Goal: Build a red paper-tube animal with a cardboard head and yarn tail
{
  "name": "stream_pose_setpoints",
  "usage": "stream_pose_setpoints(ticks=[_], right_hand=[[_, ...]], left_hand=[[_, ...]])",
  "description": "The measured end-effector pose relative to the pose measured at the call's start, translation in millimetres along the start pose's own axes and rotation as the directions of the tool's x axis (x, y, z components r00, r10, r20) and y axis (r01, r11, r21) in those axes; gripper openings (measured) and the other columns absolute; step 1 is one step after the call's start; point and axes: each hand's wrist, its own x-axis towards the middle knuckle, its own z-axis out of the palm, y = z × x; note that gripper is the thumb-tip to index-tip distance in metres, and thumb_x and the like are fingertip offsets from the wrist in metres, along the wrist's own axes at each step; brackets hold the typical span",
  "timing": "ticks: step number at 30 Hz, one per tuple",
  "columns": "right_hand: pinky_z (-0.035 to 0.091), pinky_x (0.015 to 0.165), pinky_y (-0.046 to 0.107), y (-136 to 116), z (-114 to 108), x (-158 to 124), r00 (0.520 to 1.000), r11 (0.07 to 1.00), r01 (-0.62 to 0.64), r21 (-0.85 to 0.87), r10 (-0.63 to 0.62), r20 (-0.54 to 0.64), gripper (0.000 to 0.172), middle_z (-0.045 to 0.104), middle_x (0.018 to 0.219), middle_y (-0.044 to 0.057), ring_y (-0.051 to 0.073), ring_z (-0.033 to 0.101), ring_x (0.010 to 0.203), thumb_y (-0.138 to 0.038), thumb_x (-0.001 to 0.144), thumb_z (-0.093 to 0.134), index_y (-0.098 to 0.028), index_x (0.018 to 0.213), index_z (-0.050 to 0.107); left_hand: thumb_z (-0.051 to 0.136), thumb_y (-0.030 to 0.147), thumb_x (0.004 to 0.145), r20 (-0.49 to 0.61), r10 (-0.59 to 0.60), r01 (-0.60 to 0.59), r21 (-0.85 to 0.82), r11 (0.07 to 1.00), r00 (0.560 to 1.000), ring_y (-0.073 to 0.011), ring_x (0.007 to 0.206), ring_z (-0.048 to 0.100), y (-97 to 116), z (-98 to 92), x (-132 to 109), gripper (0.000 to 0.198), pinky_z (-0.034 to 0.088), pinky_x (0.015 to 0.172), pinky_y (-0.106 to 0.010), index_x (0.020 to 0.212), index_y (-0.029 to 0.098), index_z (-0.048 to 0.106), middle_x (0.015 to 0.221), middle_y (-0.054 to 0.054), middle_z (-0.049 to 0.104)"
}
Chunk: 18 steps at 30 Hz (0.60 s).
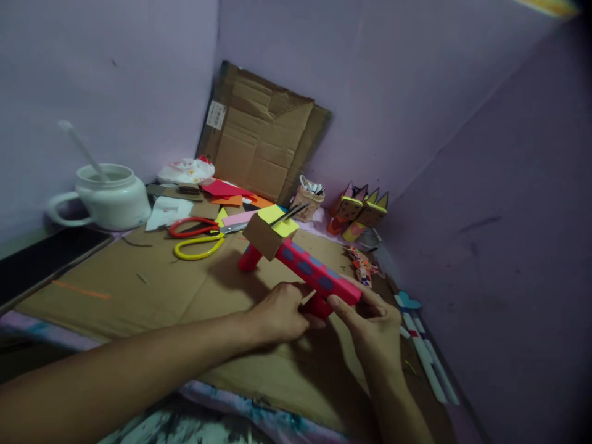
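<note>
A paper-craft figure (319,271) is held over the cardboard sheet, tilted down to the right. Its long red body carries purple spots, and a brown box-like piece with a yellow top and dark thin strips forms its far end. My left hand (280,311) has its fingers closed around the red leg under the near end; the fingertips are partly hidden. With thumb and fingers, my right hand (372,317) pinches the near end of the red body. Scissors (226,229) with one red and one yellow handle lie open just beyond the figure's left side.
A cardboard sheet (152,290) covers the table. At the left stand a white mug (113,197) and a dark phone-like slab (41,262). Paper scraps (226,188), a small bag (308,200) and decorated tubes (356,209) line the back. Markers (425,354) lie at the right.
</note>
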Motion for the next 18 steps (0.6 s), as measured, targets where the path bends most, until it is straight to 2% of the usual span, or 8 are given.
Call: stream_pose_setpoints(ticks=[3,5,7,9,11,13,15,18], right_hand=[[0.055,0.068,0.035,-1.7,-0.1,-0.1,1.0,1.0,0.0,-0.015,0.0,-0.002,0.033,0.073,0.081,0.005,0.024,0.067,0.075,-0.027,0.058,0.075,-0.02,0.09,0.072],[0.054,0.071,0.036,-2.3,0.0,-0.2,1.0,1.0,-0.013,-0.012,0.013,-0.005,0.032,0.073,0.082,0.005,0.024,0.067,0.078,-0.027,0.057,0.076,-0.02,0.088,0.072],[0.054,0.073,0.037,-2.4,0.6,-0.4,0.999,0.999,-0.034,0.02,0.034,-0.012,0.033,0.073,0.082,0.005,0.025,0.067,0.08,-0.027,0.056,0.076,-0.019,0.088,0.072],[0.054,0.074,0.037,-2.4,1.4,-0.7,0.999,0.997,-0.049,0.058,0.05,-0.021,0.032,0.073,0.082,0.004,0.025,0.067,0.08,-0.027,0.056,0.077,-0.019,0.087,0.071],[0.055,0.072,0.036,-2.7,2.3,-1.4,0.998,0.994,-0.059,0.088,0.061,-0.023,0.032,0.073,0.082,0.004,0.024,0.067,0.079,-0.026,0.056,0.076,-0.019,0.087,0.071],[0.055,0.067,0.033,-3.5,3.1,-2.2,0.997,0.991,-0.07,0.113,0.072,-0.016,0.032,0.073,0.08,0.003,0.023,0.067,0.075,-0.025,0.056,0.076,-0.018,0.087,0.071],[0.055,0.063,0.032,-4.2,3.7,-2.9,0.997,0.988,-0.079,0.13,0.08,-0.005,0.032,0.073,0.078,0.004,0.022,0.067,0.071,-0.024,0.056,0.076,-0.017,0.087,0.071],[0.055,0.061,0.031,-4.6,3.8,-2.4,0.996,0.986,-0.082,0.146,0.084,-0.006,0.032,0.073,0.078,0.003,0.02,0.066,0.069,-0.024,0.055,0.077,-0.017,0.086,0.071]], left_hand=[[0.054,0.023,0.074,-0.083,0.122,-0.085,0.355,0.931,0.989,-0.0196,0.081,0.06,14.6,-28.3,-28.3,0.017,0.044,0.073,-0.028,0.086,0.019,0.065,0.09,-0.005,0.066],[0.047,0.025,0.079,-0.201,0.045,0.056,0.471,0.881,0.979,-0.0185,0.072,0.061,19.1,-53.9,-42.0,0.02,0.043,0.068,-0.028,0.075,0.02,0.066,0.077,-0.004,0.067],[0.053,0.032,0.074,-0.406,-0.1,0.312,0.498,0.809,0.908,-0.0216,0.065,0.06,17.6,-80.9,-45.1,0.02,0.042,0.059,-0.029,0.068,0.019,0.066,0.07,-0.005,0.066],[0.058,0.035,0.069,-0.462,-0.166,0.373,0.403,0.836,0.871,-0.0232,0.069,0.061,11.2,-103.8,-37.6,0.021,0.043,0.056,-0.028,0.08,0.019,0.066,0.076,-0.005,0.067],[0.066,0.034,0.063,-0.376,-0.211,0.309,0.225,0.924,0.902,-0.0225,0.072,0.062,1.9,-118.6,-23.9,0.043,0.045,0.054,-0.026,0.102,0.019,0.06,0.085,-0.005,0.067],[0.071,0.03,0.057,-0.216,-0.23,0.25,0.067,0.966,0.949,-0.0211,0.068,0.061,-8.2,-124.2,-9.7,0.055,0.045,0.052,-0.026,0.109,0.019,0.055,0.083,-0.005,0.066],[0.073,0.027,0.055,-0.127,-0.221,0.226,0.023,0.974,0.967,-0.0195,0.064,0.059,-17.7,-123.1,0.9,0.045,0.044,0.052,-0.026,0.096,0.016,0.059,0.074,-0.004,0.065],[0.072,0.028,0.055,-0.164,-0.192,0.205,0.063,0.977,0.968,-0.0175,0.063,0.055,-27.6,-116.1,7.9,0.028,0.043,0.054,-0.026,0.076,0.015,0.06,0.067,-0.001,0.06]])
